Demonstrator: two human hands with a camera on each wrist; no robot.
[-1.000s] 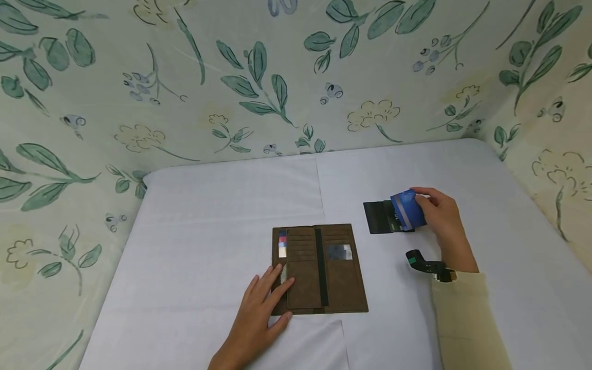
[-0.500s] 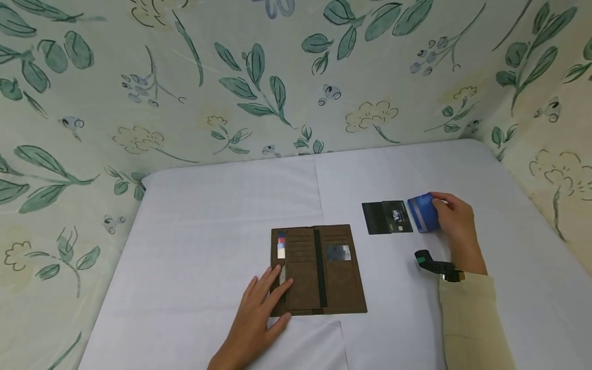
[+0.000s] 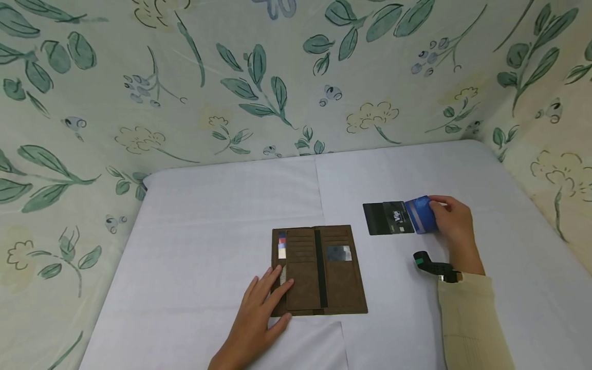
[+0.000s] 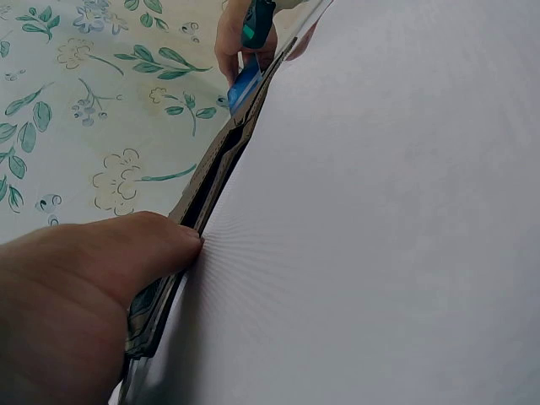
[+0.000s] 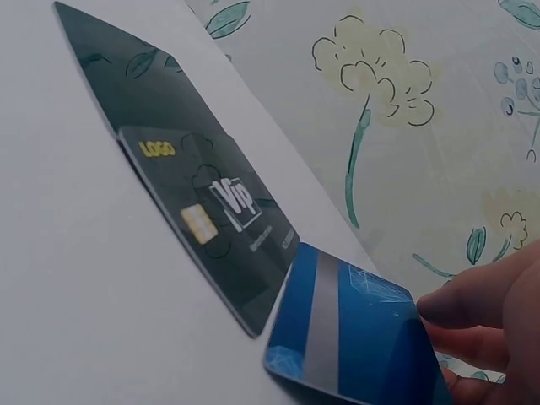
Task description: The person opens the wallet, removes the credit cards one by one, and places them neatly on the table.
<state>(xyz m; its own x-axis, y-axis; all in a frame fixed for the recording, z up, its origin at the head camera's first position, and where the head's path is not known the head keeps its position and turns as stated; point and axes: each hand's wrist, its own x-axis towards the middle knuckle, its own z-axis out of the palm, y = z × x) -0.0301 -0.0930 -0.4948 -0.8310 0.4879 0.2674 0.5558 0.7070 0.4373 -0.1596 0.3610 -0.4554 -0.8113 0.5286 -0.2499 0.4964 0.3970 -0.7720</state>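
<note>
A brown wallet (image 3: 302, 288) lies opened flat on the white table, with card slots and a black strap down its middle. My left hand (image 3: 256, 313) rests on its lower left part, fingers spread; in the left wrist view the thumb (image 4: 160, 249) touches the wallet's edge (image 4: 215, 173). Pinched at its right end by my right hand (image 3: 455, 221) is a blue card (image 5: 363, 329) with a grey stripe. Its left end meets a black card (image 5: 215, 219) printed "Vip", which overlaps another dark card (image 5: 126, 76). The undersides of the right fingers are partly hidden.
The white cloth-covered table (image 3: 222, 200) has a fold line along it. A leaf-and-flower patterned backdrop (image 3: 185, 103) stands behind and at both sides. Inside the wallet sit a coloured card (image 3: 282, 246) at the left and a silvery piece (image 3: 339, 252) at the right.
The blue card, held by my right hand, has slid right off the black Vip card, uncovering it, then shifted slightly back left against its edge. My left hand stays on the wallet.
</note>
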